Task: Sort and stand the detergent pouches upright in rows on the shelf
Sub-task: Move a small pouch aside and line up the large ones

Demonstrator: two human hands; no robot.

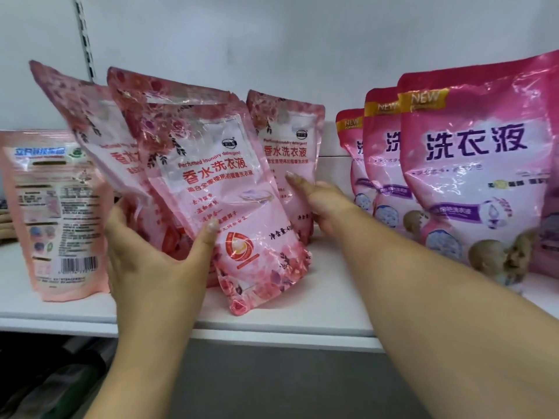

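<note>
Several pale pink rose-print pouches lean together at the middle of the white shelf [332,297]. My left hand [151,252] grips the bundle from the left, thumb on the front pouch [217,182], which tilts left with its bottom corner near the shelf's front edge. Another tilted pouch [87,116] sticks out behind it. My right hand [323,204] reaches in with straight fingers that touch an upright rose pouch [287,146] at the back. Three larger deep pink pouches [475,164] stand in a row on the right.
A peach pouch [60,213] stands at the left with its back label and barcode facing me. The white back wall holds a slotted metal upright [84,34]. Below the shelf edge the space is dark.
</note>
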